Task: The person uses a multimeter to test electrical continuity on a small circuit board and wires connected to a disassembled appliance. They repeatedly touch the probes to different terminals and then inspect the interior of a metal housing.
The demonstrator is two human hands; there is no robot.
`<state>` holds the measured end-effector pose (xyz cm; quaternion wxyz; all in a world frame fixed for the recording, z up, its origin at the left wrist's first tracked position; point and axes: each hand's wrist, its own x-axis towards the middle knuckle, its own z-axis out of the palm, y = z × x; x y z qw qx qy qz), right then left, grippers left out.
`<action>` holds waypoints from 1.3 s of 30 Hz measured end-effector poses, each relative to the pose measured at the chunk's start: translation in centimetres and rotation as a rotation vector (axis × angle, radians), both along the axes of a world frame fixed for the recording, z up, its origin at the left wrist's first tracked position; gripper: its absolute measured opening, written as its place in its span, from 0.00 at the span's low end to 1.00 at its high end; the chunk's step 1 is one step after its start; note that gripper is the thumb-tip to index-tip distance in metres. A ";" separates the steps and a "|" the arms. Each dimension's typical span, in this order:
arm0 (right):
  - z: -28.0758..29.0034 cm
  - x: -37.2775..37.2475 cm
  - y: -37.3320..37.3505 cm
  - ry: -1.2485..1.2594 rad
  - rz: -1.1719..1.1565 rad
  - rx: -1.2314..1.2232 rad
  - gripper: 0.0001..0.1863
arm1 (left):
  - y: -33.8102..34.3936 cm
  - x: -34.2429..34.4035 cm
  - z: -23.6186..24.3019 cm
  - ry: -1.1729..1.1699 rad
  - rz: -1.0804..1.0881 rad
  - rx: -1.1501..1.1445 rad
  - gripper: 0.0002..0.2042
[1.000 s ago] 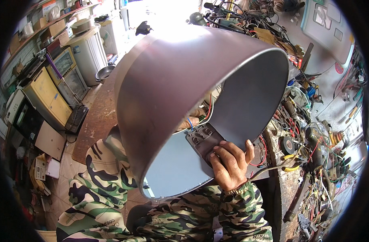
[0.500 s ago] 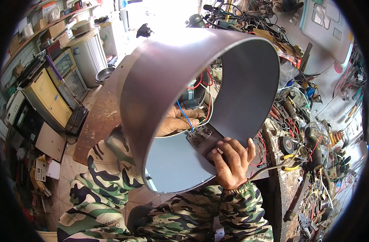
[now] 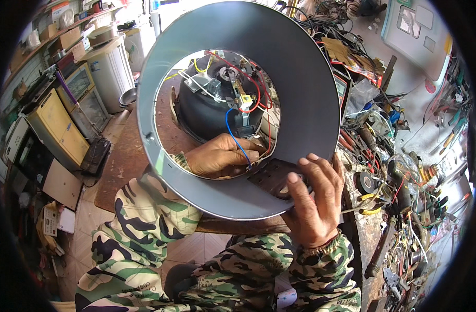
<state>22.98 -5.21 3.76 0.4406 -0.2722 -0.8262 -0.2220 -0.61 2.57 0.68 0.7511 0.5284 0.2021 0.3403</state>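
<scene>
A wide grey metal shell (image 3: 305, 67) stands tilted with its open end toward me, its dark control plate (image 3: 275, 178) inside at the lower right. Beyond the shell's far opening sits a round black cooker base (image 3: 196, 112) with red, white and yellow wires; a blue wire (image 3: 230, 125) runs from it to the control plate. My left hand (image 3: 222, 156) reaches in behind the shell, fingers curled by the wires at the opening's lower edge; what they pinch is hidden. My right hand (image 3: 318, 200) is at the shell's lower right rim, fingers apart over the control plate, nothing visible in them.
The wooden bench (image 3: 131, 161) lies under the work. To the right spreads a heap of tools, wires and parts, with black tape (image 3: 365, 183) and yellow-handled pliers (image 3: 372, 204). At the left stand a yellow cabinet (image 3: 58, 125) and loaded shelves.
The shell has tilted so that its open end faces me more squarely, and the black base shows through it. My right hand has shifted slightly right, its fingers spreading off the control plate.
</scene>
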 end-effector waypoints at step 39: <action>11.3 1.8 1.9 -0.132 0.419 -0.141 0.09 | -1.4 0.5 1.9 -0.038 0.183 0.084 0.19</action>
